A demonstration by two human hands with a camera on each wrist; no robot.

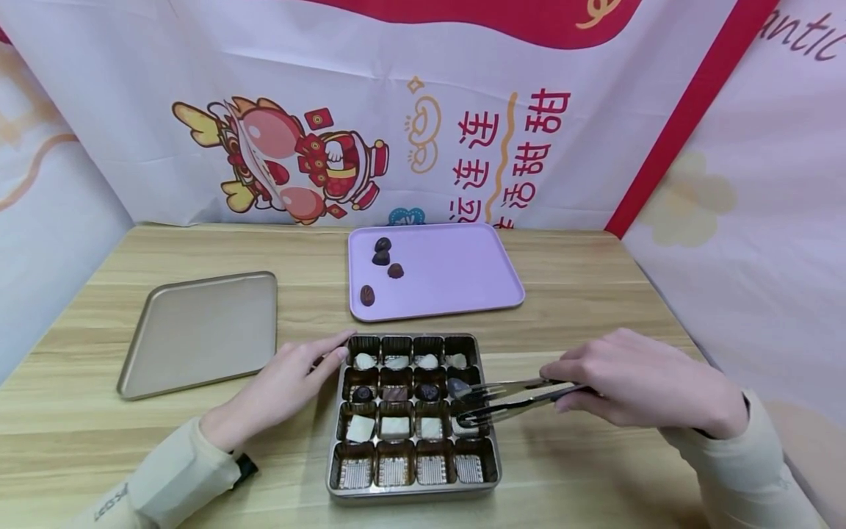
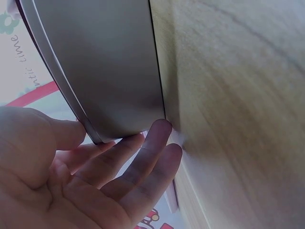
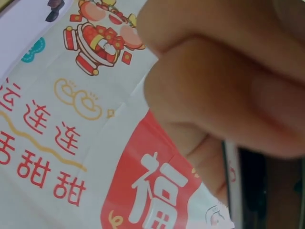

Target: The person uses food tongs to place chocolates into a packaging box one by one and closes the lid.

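Note:
My right hand [image 1: 624, 378] holds metal tongs [image 1: 529, 397] whose spread arms reach over the right side of a chocolate box [image 1: 413, 496]. One tong tip overlaps a dark chocolate [image 1: 458, 388] in the second row's rightmost compartment; I cannot tell whether it is gripped. The box is a metal tin with a gold compartmented insert: pale shell-like pieces at the back, dark chocolates in the second row, white square pieces [image 1: 395, 427] in the third. At its back left corner rests my left hand [image 1: 287, 382], thumb by the rim and fingers [image 2: 157, 136] around the corner in the left wrist view.
Behind the box lies a lilac tray [image 1: 456, 279] with several dark chocolates [image 1: 381, 257] toward its left. A gold-brown baking tray [image 1: 205, 334] stands on the left of the wooden table [image 1: 575, 294]. A printed cloth [image 1: 396, 59] hangs along the table's back edge.

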